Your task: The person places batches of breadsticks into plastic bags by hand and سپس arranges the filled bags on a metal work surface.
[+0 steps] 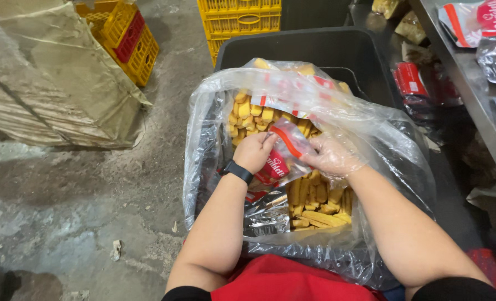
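Note:
My left hand (253, 151), with a black band on its wrist, grips the top edge of a small clear packet with red print (284, 158). My right hand (334, 156), in a thin clear plastic glove, holds the same packet from the right side. Both hands are over a large clear plastic bag (203, 150) full of yellow stick-shaped biscuits (314, 206). The bag sits in a black bin (314, 47). Several filled packets (292, 83) lie at the bag's far side.
Yellow plastic crates (239, 19) and a yellow and red crate (128, 39) stand on the concrete floor (64, 212). A brown sack under plastic (53, 78) lies left. A metal counter (470, 67) with empty packets (470, 22) runs along the right.

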